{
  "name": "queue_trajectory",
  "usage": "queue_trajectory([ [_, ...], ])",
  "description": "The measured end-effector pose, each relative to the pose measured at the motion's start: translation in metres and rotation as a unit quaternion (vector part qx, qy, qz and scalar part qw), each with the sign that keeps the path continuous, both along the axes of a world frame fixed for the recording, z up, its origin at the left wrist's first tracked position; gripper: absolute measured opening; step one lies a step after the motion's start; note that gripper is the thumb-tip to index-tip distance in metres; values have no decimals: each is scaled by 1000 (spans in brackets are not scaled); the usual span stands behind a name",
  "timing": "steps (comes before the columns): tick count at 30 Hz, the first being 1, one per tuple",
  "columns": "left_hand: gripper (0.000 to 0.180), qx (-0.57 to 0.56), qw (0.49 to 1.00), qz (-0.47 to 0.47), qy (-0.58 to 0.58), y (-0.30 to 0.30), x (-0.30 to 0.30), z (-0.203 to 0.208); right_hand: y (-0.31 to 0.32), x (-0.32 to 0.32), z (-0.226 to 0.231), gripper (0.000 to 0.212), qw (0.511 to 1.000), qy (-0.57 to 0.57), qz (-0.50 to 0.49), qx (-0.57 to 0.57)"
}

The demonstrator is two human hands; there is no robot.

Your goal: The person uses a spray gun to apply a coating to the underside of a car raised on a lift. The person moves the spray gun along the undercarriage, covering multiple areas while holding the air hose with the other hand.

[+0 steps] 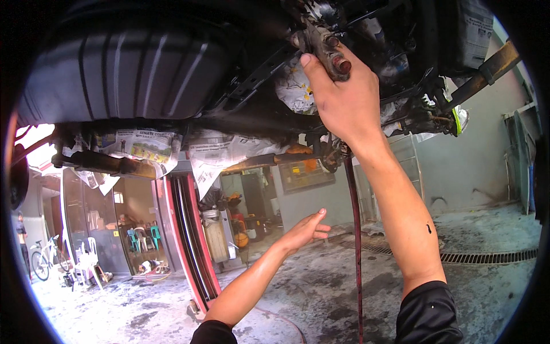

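Note:
Overhead, my right hand (352, 103) is wrapped round a grimy metal spray gun (329, 51), raised close to the vehicle's blackened underside. A dark red hose (353, 229) hangs from below that hand down to the floor. The front of the spray gun blends into the dark parts above it. Lower and to the left, my left hand (303, 232) is held out in the air, its fingers extended and nothing in it. To the left of the spray gun is a ribbed black tank (126, 74) under the vehicle.
Newspaper sheets (215, 152) cover parts of the underside. A brownish shaft (487, 71) slants at the upper right. A red lift post (189, 241) stands at the left. Farther back are plastic chairs (154, 235) and a bicycle (43, 258). A drain grate (487, 257) crosses the stained floor.

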State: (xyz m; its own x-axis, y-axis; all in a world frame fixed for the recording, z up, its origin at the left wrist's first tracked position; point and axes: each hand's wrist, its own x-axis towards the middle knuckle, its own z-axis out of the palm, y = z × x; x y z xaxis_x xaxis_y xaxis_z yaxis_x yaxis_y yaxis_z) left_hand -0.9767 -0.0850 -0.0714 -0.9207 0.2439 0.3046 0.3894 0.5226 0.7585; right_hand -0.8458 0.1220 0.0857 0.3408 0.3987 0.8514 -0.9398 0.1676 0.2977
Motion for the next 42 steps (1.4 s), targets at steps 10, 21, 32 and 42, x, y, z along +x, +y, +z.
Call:
queue_trajectory([
  [10,91,-23,1000,5,0,4,-11,2,40,-6,5,28,1000,7,20,-20],
  [21,92,-62,998,24,4,28,-9,16,73,0,-4,25,985,67,157,16],
  [32,76,-73,996,54,12,30,-7,24,64,2,1,26,942,86,321,38],
  [42,83,-54,993,105,7,4,-17,21,46,-12,11,26,959,69,275,1],
])
